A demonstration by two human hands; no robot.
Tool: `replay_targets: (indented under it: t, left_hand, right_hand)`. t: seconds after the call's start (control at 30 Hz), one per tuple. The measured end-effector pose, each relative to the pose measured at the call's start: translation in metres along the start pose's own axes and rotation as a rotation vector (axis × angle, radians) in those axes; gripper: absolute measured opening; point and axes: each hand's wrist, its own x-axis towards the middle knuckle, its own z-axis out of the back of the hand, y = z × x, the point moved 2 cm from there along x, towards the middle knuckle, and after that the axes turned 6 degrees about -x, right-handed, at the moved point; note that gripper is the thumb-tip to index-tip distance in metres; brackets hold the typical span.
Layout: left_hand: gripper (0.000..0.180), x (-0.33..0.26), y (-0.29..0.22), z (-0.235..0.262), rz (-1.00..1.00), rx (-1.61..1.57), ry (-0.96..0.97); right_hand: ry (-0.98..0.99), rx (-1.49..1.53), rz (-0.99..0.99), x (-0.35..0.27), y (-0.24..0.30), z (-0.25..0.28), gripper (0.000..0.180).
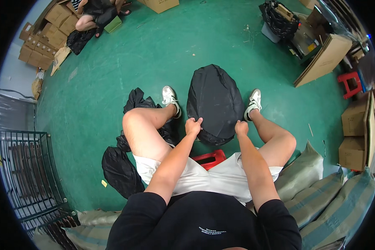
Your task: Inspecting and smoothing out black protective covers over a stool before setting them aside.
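A large oval black fabric cover (214, 98) stands on the green floor between my feet, its cloth drawn taut over something hidden. My left hand (193, 126) is closed on its near left edge, with the thumb lying along the cloth. At the near right edge, my right hand (241, 128) pinches the fabric in a fist. Below the hands the near end of the cover is creased and gathered. Beneath me, part of a red plastic stool (210, 159) shows.
Black fabric heaps (139, 100) lie by my left leg, with another black bundle (121, 171) nearer. Woven sacks (316, 196) lean at the right, near cardboard boxes (352, 152) and a red stool (350, 84). A metal rack (29, 171) stands left. Another person (98, 14) sits far left.
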Motion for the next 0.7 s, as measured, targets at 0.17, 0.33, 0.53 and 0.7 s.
replay_targets:
  t: [0.17,0.33,0.53,0.7]
  left_hand:
    - [0.037,0.002,-0.002,-0.007,0.078,0.183,0.057]
    - [0.038,0.006,-0.001,-0.015,-0.107,0.294,-0.027]
    - [0.037,0.011,0.010,-0.006,0.019,0.066,0.071]
    - [0.036,0.008,0.004,-0.018,-0.002,0.069,0.104]
  right_hand:
    - [-0.042,-0.037,0.033,0.052,-0.053,-0.032,0.032]
    - [-0.112,-0.058,0.045,0.061,-0.051,-0.033,0.031]
    - [-0.118,-0.032,-0.124,0.008,0.015,-0.002,0.040]
    - [-0.576,-0.020,0.643,0.026,0.086,0.038,0.046]
